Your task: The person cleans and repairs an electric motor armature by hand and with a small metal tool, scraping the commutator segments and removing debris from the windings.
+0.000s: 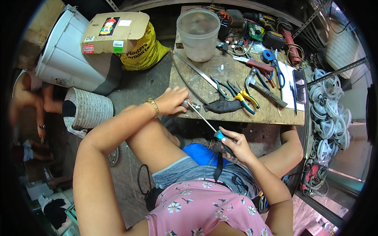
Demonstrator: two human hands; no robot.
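My left hand (174,100) is closed round a small copper-and-silver metal part (195,106) at the near left edge of the wooden table; my fingers hide much of it. In my right hand (237,144) I grip a screwdriver (219,135) by its blue and black handle, above my lap. Its long shaft slants up and left, the tip at the metal part. Just right of the part lies a dark cloth-like wrapped piece (223,106). Beyond it are yellow-and-black pliers (245,98), green-handled pliers (223,89) and a hammer (264,89).
A cloudy plastic bucket (198,37) stands on the table's (232,70) far left. Blue scissors (280,72) and a red-handled knife (256,64) lie to the right. White plastic reels (328,112) are heaped beyond the right edge. A ribbed white bucket (92,108) lies left.
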